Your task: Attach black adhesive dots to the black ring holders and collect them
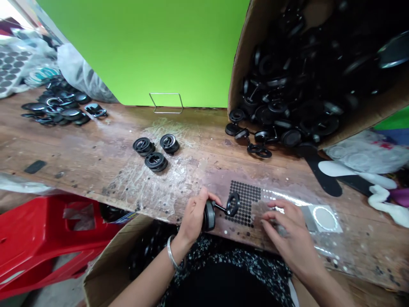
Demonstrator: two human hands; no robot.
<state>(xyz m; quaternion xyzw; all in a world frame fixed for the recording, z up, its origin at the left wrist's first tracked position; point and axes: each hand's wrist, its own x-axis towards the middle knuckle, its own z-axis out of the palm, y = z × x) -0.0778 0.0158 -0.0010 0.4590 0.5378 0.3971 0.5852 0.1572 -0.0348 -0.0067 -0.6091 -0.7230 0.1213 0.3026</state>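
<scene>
My left hand (193, 215) is closed around a black round stand with a ribbed edge (209, 215). A thin metal arm juts from it to the right, with a black ring (233, 204) at its end. Under and beside that ring lies a sheet of small black dots (244, 200) on the wooden table. My right hand (286, 224) hovers just right of the sheet, slightly blurred. Its thumb and index fingertips come close together in a pinch; anything between them is too small to make out. To the hand's right is a grey-white square with a pale ring (324, 218).
Three black folded stands (155, 162) sit left of centre on the table (96, 162). A cardboard box (238, 64) of black stands opens at the upper right, some spilling out. A green panel (143, 51) rises behind; black parts (64, 106) lie far left. A red stool (38, 238) stands lower left.
</scene>
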